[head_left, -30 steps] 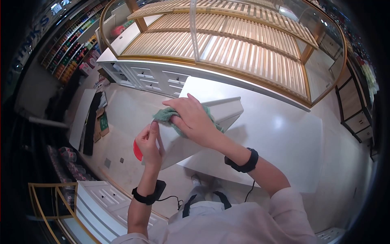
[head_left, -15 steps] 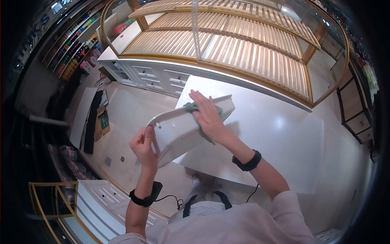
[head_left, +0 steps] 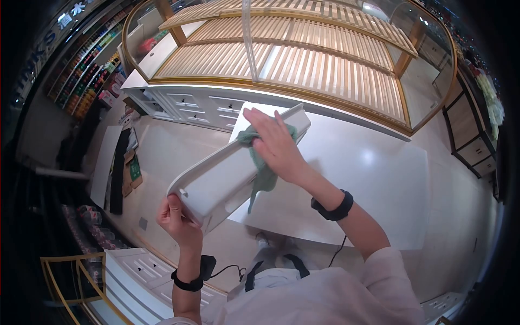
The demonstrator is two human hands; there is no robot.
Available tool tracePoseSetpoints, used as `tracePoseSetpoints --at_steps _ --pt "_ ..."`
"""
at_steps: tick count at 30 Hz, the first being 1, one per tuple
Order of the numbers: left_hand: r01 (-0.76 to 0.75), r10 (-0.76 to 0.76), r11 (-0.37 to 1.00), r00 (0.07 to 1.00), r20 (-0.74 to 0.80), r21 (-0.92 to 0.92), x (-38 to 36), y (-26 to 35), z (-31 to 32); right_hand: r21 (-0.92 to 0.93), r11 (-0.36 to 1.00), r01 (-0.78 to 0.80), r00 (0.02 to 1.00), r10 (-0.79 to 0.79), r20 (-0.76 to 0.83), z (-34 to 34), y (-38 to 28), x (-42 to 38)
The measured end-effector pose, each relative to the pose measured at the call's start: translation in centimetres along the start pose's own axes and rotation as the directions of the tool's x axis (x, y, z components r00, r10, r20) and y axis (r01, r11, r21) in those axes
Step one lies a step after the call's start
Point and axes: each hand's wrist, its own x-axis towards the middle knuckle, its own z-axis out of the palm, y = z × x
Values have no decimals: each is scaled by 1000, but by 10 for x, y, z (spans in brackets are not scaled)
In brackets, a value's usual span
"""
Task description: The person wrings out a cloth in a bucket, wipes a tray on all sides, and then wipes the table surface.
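Note:
A long white plastic tray (head_left: 211,181) with a raised rim and a rounded near corner is held tilted in the air. My left hand (head_left: 179,219) grips its near-left end, thumb on the inner face and fingers behind. Towards the far end, my right hand (head_left: 276,146) presses a green cloth (head_left: 265,176) against the tray, its fingers stretched over the cloth. Part of the cloth hangs below the tray's lower edge. An oval slot shows in the tray's lower side wall. Below and behind lies a white tabletop (head_left: 357,189).
A glass-fronted display case with slatted wooden shelves (head_left: 216,57) stands ahead on white drawer cabinets (head_left: 189,105). Boards and cardboard (head_left: 131,172) lie on the floor at left. Shelves of bottles (head_left: 86,70) line the far left. A gold-framed cabinet (head_left: 122,281) is at lower left.
The tray's near end has swung down and left with my left hand, and its far end has risen. More of the green cloth now hangs down under my right hand.

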Motion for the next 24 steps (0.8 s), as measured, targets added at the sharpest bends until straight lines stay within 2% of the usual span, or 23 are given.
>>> tracePoseSetpoints --at_steps 3,7,11,14,15,16,18,19,20,22,23,24 --pt "-120 117 990 992 41 79 -3 14 8 25 998 -62 998 62 -3 -6 28 -6" --pt "-131 120 986 987 109 105 -9 23 4 38 993 -115 990 117 -77 1 79 -22" --pt "-175 153 970 979 136 169 -14 30 10 130 959 -251 945 272 -180 23 122 -39" --pt "-228 195 956 963 185 183 -18 27 4 515 700 -494 753 641 -150 37 141 -48" --pt "-250 211 951 955 207 182 -18 25 0 572 561 -598 646 760 -71 29 126 -45" --pt "-280 225 935 943 246 219 -18 27 -2 608 468 -641 607 794 29 31 133 -47" --pt "-339 246 897 915 319 282 -19 31 -4 643 271 -717 518 823 231 33 154 -51" --pt "-386 282 876 896 344 288 -19 32 -4 710 91 -698 419 856 303 22 137 -47" --pt "-431 315 853 875 368 294 -18 33 -5 821 -56 -568 427 833 352 12 133 -46" --pt "-540 375 774 811 448 330 -14 39 -6 755 -286 -591 492 613 618 -18 135 -49" --pt "-602 396 716 768 504 355 -11 44 -5 745 -352 -567 478 596 646 -21 141 -52" --pt "-659 407 653 720 562 373 -8 45 -5 733 -315 -603 449 626 638 -22 146 -58"
